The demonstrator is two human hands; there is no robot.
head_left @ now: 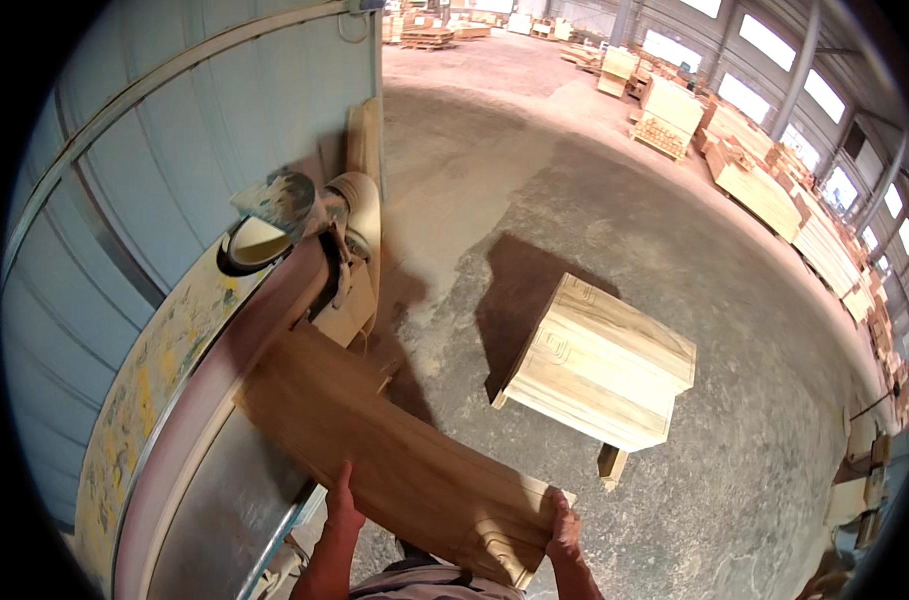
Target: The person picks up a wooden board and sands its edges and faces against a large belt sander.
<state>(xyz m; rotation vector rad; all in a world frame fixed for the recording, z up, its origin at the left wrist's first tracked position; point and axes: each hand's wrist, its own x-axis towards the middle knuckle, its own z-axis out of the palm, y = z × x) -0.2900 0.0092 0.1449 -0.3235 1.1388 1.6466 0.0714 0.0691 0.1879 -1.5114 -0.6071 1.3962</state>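
A carved wooden panel (395, 430) lies slantwise across the near right side of the belt sander (140, 420), its far end right up at the pinkish belt (193, 425); whether it touches the belt, I cannot tell; the left hand (343, 512) grips the panel's near edge, thumb laid on top, fingers hidden beneath; the right hand (565, 528) is closed round the end farthest from the sander, fingers curled at the edge, part of them out of sight.

On the sander's far end sits a round, open-mouthed housing (258, 240), cream-coloured inside, contents not clear; a dust-caked hood (285, 200) leans just beside it; the grey metal worktop (225, 510) runs along the sander's near right side, partly under the panel; a pale sheet-metal partition (115, 200) closes in its left side; to its right, well apart, paler carved panels (605, 355) lie raised above the concrete floor (755, 480); stacked timber (750, 190) stands far beyond the sander, towards the windows (768, 40).
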